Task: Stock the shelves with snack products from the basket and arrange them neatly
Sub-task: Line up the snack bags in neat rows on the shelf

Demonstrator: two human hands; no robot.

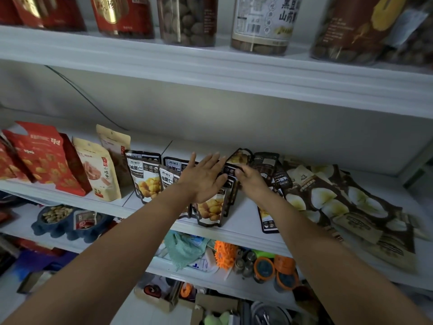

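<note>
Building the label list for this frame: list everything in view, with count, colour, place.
jars: at least five, clear with red, brown or white labels, top shelf
red bags: at least three, red, middle shelf far left
cream pouches: two, cream, right of the red bags
chestnut pouches: about eight, black with yellow kernels, middle shelf centre
brown bags: several, brown with white pieces, lying overlapped at right
blue tray: one, holds nuts, lower shelf left
green cloth, orange duster: one each, lower shelf
orange-lidded tins: three, lower shelf right
left hand: flat on chestnut pouches
right hand: fingers curled on one pouch's top
</note>
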